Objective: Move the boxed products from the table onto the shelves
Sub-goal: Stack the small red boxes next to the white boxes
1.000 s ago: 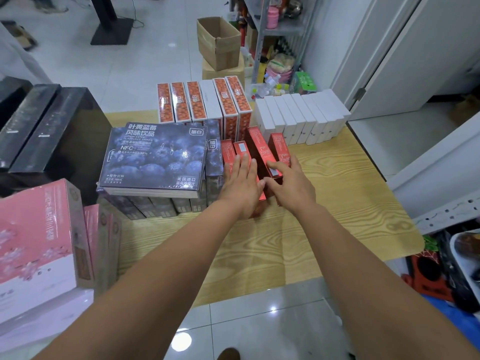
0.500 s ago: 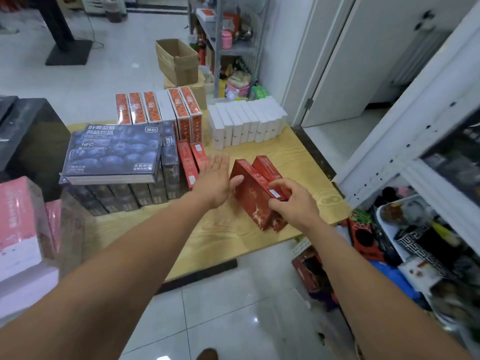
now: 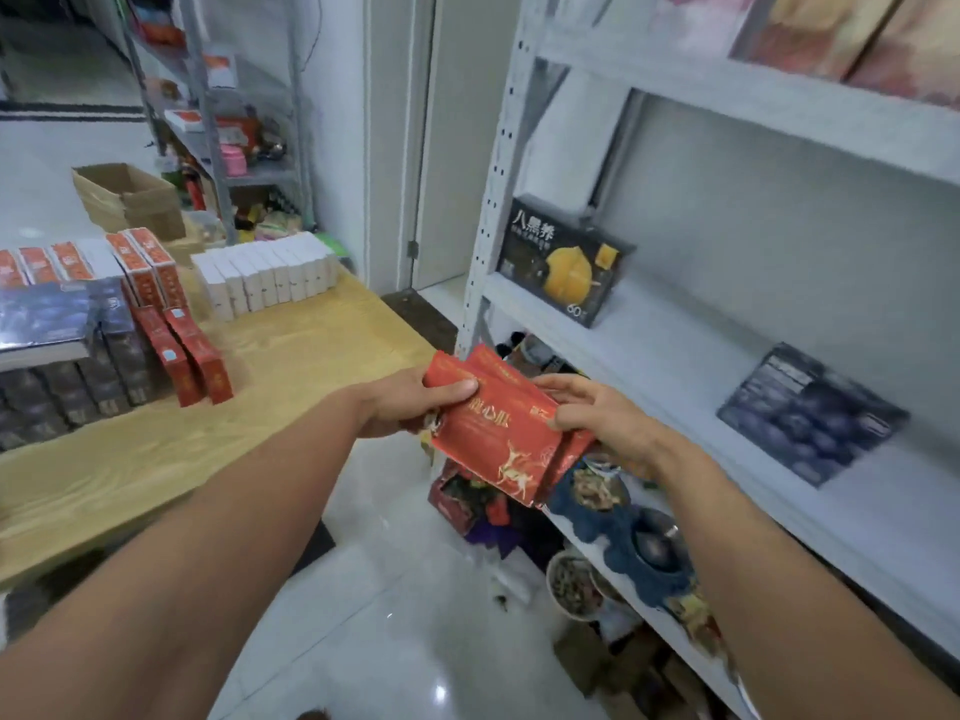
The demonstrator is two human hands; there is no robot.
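A: Hands at this entry?
B: Left hand gripped the red boxes at their 9 o'clock edge, thumb laid over the top face, fingers curled underneath. Right hand pinched the 3 o'clock edge, fingers bent over it.
A: How many boxes, and where?
B: At least two, stacked face to face and tilted; exact count not readable. They were held in the air over the floor, between the table at 9 o'clock and the white shelf unit at 3 o'clock, touching neither.
A: Shelf contents?
B: On the middle shelf, a dark box with a yellow fruit print stood on edge at 12 o'clock of the hands. A blue box lay flat at 3 o'clock, well apart from it.
A: On the table?
B: Two red boxes on edge, just beside a blue stack; a row of white boxes and orange-and-white boxes at 10 o'clock
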